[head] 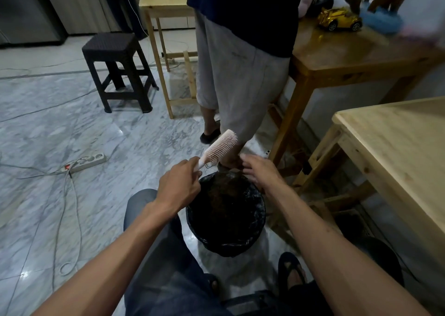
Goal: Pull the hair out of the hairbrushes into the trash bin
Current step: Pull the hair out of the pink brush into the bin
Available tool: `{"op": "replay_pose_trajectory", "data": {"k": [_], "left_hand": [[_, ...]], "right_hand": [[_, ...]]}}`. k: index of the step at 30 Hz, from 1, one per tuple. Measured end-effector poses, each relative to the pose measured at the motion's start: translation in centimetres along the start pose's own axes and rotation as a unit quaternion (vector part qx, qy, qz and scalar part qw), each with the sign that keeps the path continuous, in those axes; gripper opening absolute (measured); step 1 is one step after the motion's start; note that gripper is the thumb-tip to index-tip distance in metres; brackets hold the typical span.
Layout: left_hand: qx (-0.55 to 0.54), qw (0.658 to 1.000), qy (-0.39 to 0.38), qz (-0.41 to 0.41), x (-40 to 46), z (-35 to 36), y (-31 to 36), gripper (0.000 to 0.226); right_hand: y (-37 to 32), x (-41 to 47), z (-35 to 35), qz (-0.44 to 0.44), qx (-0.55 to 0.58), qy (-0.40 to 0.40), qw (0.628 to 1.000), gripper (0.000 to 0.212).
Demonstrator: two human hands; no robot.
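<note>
My left hand [179,184] grips the handle of a pale pink hairbrush [219,147], which points up and away over the far rim of the trash bin. A few dark hair strands [211,164] curl at the base of its bristles. My right hand [261,171] hovers with fingers spread just right of the brush, above the bin's far rim, holding nothing. The trash bin [261,215] is round, lined with a black bag, and stands on the floor between my knees; dark hair lies inside.
A person in grey shorts [231,74] stands just beyond the bin. Wooden tables stand at right [397,151] and behind [349,55], one carrying a gold toy car [339,19]. A dark stool [118,67] and a power strip [88,162] with cables occupy the marble floor at left.
</note>
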State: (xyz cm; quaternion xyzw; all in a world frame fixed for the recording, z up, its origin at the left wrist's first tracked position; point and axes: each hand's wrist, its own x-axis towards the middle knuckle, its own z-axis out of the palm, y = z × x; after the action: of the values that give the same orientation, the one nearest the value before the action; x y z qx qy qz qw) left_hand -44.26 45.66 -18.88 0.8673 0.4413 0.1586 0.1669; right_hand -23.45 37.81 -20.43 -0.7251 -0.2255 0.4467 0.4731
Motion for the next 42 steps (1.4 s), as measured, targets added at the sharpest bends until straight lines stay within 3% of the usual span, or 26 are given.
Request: {"op": "replay_pose_trajectory", "data": {"k": [4, 7, 13, 16, 19, 23, 24, 26, 29, 35, 38, 42], "left_hand": [[0.01, 0.999, 0.001, 0.04, -0.2, 0.0, 0.2, 0.02], [0.028, 0.998, 0.017, 0.047, -0.3, -0.1, 0.0, 0.021], [0.036, 0.998, 0.057, 0.002, -0.2, 0.0, -1.0, 0.019], [0.033, 0.997, 0.068, -0.002, 0.1, -0.1, -1.2, 0.018], [0.028, 0.998, 0.056, 0.017, 0.1, -0.2, -1.0, 0.018], [0.005, 0.999, 0.032, 0.035, -0.2, 0.2, -0.2, 0.014], [-0.001, 0.999, 0.024, 0.04, -0.2, 0.2, 0.0, 0.014], [-0.017, 0.999, 0.014, 0.046, -0.2, 0.4, 0.4, 0.014], [-0.031, 0.998, 0.021, 0.047, 0.0, 0.4, 0.6, 0.015], [-0.044, 0.996, 0.07, -0.012, 0.7, -0.6, -0.4, 0.008], [-0.035, 0.997, 0.065, -0.006, 0.5, -0.5, -0.4, 0.009], [-0.038, 0.998, 0.047, 0.018, 0.2, 0.5, 0.1, 0.013]], "right_hand": [[-1.0, 0.3, 0.5, -0.046, 0.075, -0.031, 0.996, 0.024], [-0.7, 0.5, 0.5, -0.052, 0.057, 0.014, 0.997, 0.01], [1.4, 0.4, 0.1, -0.007, -0.036, 0.087, 0.996, 0.013], [2.5, 0.2, -0.4, 0.011, -0.09, 0.053, 0.995, 0.012], [1.8, -0.2, -0.2, -0.013, -0.162, -0.022, 0.986, 0.037], [0.2, -0.3, 0.5, -0.075, -0.09, -0.074, 0.99, 0.075], [0.0, -0.3, 0.6, -0.089, -0.091, -0.093, 0.987, 0.074], [-0.3, -0.4, 0.8, -0.11, -0.089, -0.129, 0.981, 0.047], [0.4, 0.0, 1.1, -0.124, -0.094, -0.08, 0.985, 0.01], [2.9, 0.0, -0.8, -0.063, -0.241, 0.038, 0.968, 0.007], [2.8, -0.4, -1.3, -0.054, -0.238, 0.022, 0.97, 0.02], [0.6, -0.9, 0.1, -0.081, -0.117, -0.066, 0.988, 0.059]]}}
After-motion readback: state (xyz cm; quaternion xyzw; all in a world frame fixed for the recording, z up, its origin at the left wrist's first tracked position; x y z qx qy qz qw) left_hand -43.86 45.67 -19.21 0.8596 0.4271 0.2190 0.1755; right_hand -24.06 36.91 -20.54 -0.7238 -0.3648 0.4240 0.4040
